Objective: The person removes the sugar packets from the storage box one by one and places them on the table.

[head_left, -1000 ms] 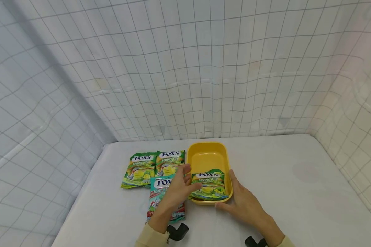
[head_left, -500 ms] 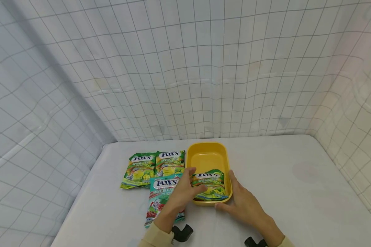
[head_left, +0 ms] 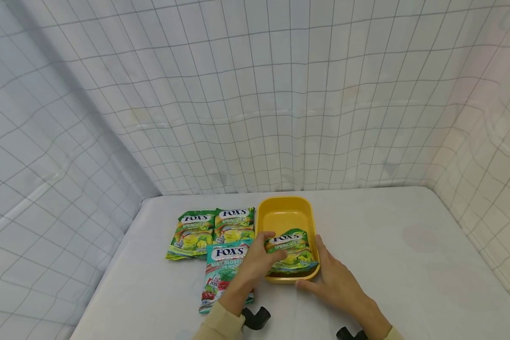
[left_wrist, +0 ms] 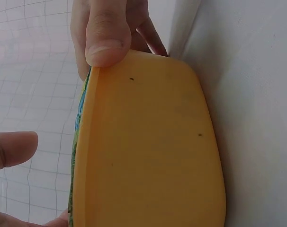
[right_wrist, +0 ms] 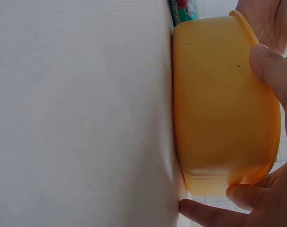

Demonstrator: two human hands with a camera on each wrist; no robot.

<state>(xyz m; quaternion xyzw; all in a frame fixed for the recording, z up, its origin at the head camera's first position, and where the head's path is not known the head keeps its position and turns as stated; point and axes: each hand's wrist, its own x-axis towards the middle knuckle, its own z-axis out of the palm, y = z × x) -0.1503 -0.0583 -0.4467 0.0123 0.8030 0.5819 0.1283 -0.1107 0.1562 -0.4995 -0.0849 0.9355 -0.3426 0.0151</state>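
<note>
A yellow plastic tub (head_left: pixel 285 218) stands on the white table. In its near half lies a green candy packet (head_left: pixel 295 257), slightly tilted and labelled Fox's Spring Tea. My right hand (head_left: pixel 337 283) holds the tub at its near right corner, with the thumb (right_wrist: pixel 269 66) on the rim and fingers round the side. My left hand (head_left: pixel 257 259) reaches over the left rim to the packet's left edge. Its thumb (left_wrist: pixel 18 149) is stretched out; the fingertips are partly hidden in the head view. Beneath the left forearm lies a teal Mint Blossom candy packet (head_left: pixel 221 278).
Two more green Spring Tea packets, one outer (head_left: pixel 191 240) and one against the tub (head_left: pixel 233 230), lie left of the tub. White grid-patterned cloth (head_left: pixel 280 118) walls the back and sides. A black wrist mount (head_left: pixel 257 318) hangs by the left wrist.
My left hand has moved right, across the tub's rim to the packet. The packet inside has shifted slightly and tilted. My right hand has stayed on the tub.
</note>
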